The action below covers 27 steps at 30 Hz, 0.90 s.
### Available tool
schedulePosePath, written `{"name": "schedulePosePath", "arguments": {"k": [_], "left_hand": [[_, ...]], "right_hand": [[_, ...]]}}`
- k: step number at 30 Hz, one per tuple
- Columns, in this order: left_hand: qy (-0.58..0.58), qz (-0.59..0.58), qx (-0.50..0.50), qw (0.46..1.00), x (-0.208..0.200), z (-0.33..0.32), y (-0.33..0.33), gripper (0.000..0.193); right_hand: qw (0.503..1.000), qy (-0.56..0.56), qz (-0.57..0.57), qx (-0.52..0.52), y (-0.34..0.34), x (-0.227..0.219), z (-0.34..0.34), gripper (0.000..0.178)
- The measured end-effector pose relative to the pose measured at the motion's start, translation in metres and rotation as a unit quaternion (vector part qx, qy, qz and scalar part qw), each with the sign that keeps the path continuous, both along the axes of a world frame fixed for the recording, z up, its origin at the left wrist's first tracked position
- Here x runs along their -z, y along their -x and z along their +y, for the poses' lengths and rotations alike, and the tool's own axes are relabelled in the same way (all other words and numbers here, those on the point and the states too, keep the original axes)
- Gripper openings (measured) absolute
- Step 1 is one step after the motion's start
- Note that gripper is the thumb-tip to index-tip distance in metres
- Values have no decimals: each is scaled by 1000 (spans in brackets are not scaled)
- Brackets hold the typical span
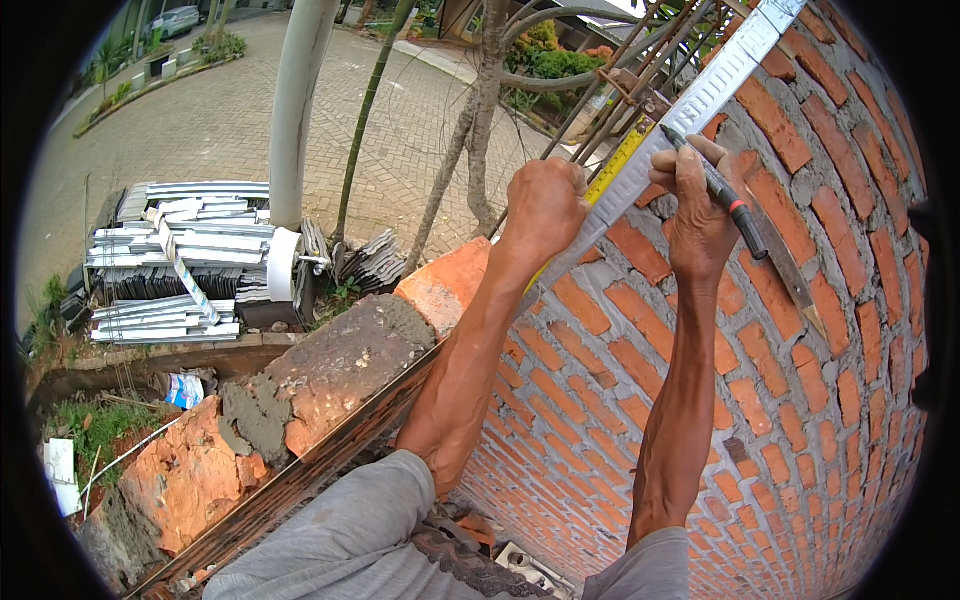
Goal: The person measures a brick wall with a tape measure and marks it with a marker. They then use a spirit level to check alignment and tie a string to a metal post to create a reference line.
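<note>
In my head view, my left hand [545,208] is closed on the yellow tape [618,163] lying along the left edge of the silvery metal strip [728,78], and my right hand [700,190] grips a black marker [750,232], tip near that edge. The tape seems set; whether any mark is made, I can't tell.

Upper right: long silver ribbed metal strip [725,75] ran out past the top edge. Centre: bare left hand [543,208] hid a stretch of the narrow yellow measuring tape [615,165], its markings too small to read. Right of centre: flat grey-brown blade-like piece [787,262] had its upper end covered by the bare right hand [703,205]; kind unclear. Upper left: thick pale-grey pole [299,110] was cut by top edge.
</note>
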<state>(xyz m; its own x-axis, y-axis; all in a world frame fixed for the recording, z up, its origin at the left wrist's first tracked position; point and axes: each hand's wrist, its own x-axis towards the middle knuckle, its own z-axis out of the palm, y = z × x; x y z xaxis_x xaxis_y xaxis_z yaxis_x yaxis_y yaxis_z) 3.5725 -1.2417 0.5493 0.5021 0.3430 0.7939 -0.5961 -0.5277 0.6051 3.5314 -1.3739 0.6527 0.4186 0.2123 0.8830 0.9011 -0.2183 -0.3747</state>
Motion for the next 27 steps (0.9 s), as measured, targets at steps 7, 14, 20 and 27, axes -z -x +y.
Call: {"name": "schedulePosePath", "arguments": {"k": [7,14,20,27], "left_hand": [[4,8,4,1000,0,0,0,13],[3,20,2,1000,0,0,-1,13],[9,41,8,999,3,-2,4,13],[19,31,1,999,4,-3,4,11]], "right_hand": [[1000,-3,13,10,0,-2,2,30],[1000,8,2,11,-3,-4,1,31],[1000,15,11,5,-1,-2,-2,30],[1000,-1,6,5,0,2,1,28]]}}
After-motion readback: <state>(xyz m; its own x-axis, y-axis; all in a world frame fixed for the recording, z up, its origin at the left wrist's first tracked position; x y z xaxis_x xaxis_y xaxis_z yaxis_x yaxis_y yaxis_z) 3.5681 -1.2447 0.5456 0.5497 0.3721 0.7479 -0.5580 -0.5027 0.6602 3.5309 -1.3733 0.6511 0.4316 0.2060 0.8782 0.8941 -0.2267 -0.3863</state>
